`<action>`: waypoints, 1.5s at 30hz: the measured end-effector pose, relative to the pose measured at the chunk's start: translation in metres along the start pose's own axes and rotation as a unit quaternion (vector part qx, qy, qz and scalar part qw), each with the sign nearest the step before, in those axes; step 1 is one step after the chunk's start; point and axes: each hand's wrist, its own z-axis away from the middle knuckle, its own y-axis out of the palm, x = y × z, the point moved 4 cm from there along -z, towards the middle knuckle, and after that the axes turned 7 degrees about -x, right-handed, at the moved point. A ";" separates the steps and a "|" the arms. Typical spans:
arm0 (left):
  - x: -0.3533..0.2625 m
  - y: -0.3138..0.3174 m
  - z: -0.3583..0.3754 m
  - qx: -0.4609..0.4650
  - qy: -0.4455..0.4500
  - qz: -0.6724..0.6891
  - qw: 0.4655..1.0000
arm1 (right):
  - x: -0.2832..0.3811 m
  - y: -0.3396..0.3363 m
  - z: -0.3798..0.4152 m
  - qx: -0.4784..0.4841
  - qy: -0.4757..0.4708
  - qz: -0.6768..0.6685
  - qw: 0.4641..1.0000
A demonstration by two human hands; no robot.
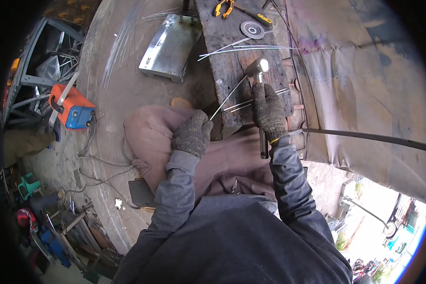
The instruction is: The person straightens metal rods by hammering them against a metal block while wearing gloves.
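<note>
My left hand [192, 134], in a dark knit glove, is closed around one end of a thin metal rod [228, 97]. The rod slants up to the right, its far end at the hammer head over the wooden bench [222, 71]. In my right hand [268, 108], gloved the same way, is a hammer [257, 67] with a shiny metal head and a dark handle that sticks out below the fist. Loose thin rods [239, 107] lie on the planks beside the right hand.
Farther up the bench are a grinding disc [252, 30], yellow-handled pliers [224, 7], a yellow-and-black handled tool [262, 18] and more rods [251, 47]. A bent sheet-metal piece [170, 45] stands on the floor. An orange-and-blue machine [74, 108] with cables sits left; a tarp [359, 85] hangs right.
</note>
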 end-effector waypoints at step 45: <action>-0.008 0.004 -0.004 -0.011 0.000 0.015 1.000 | 0.020 -0.003 0.027 -0.013 0.001 -0.131 0.991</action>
